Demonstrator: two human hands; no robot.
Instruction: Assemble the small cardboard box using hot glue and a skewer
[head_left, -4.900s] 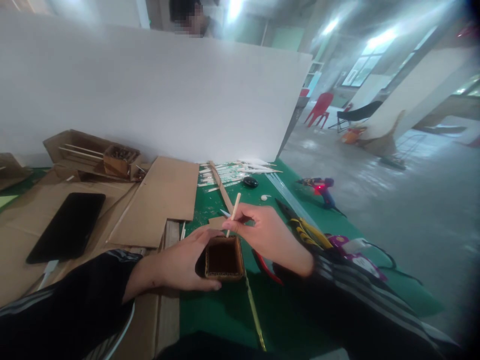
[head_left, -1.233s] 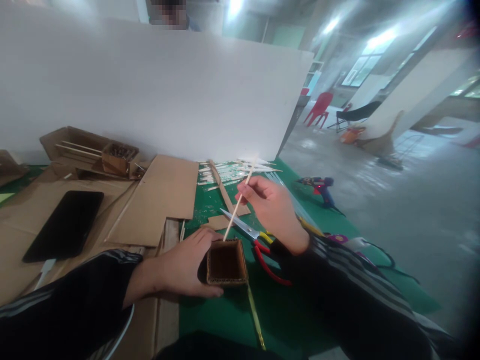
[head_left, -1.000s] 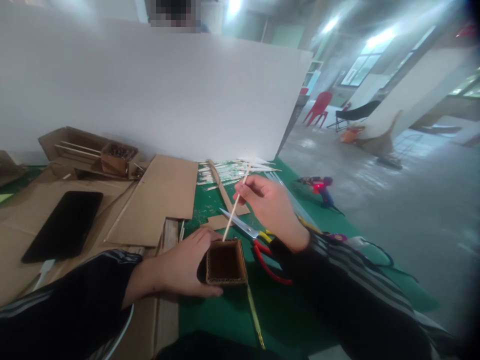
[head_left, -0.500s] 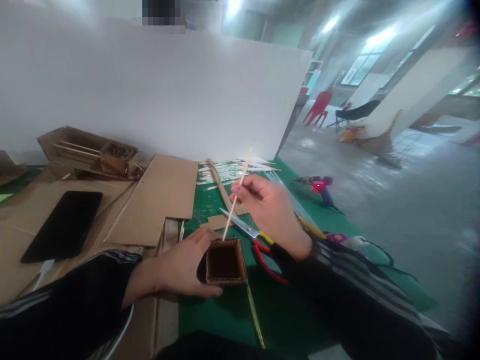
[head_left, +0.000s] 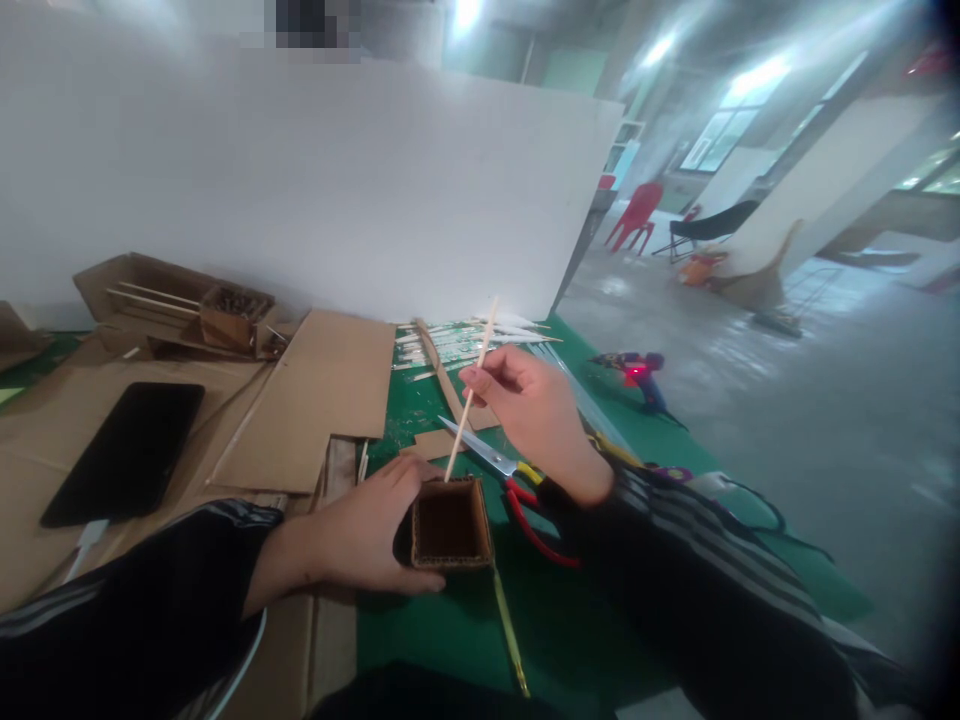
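My left hand (head_left: 375, 530) is wrapped round the left side of a small open cardboard box (head_left: 453, 565), which stands on the green table surface. Between thumb and fingertips, my right hand (head_left: 536, 405) pinches a thin wooden stick (head_left: 466, 415). The stick slants, its lower end touching the far edge of the box and its upper end pointing up and away. Under and beside my right hand lie scissors (head_left: 487, 455) with red and yellow handles. A yellow-green pen-like tool (head_left: 510, 635) lies at the box's near right corner.
Cardboard sheets (head_left: 315, 390) and a black phone (head_left: 127, 450) with a cable lie left. Behind them sits a cardboard tray (head_left: 142, 285) with sticks. White-tipped sticks (head_left: 450, 345) lie before a white panel (head_left: 315, 190). A glue gun (head_left: 641, 375) rests at the right.
My right hand has shifted slightly left, and the stick's upper end has tipped a little left with it. My left hand and the box have stayed in place.
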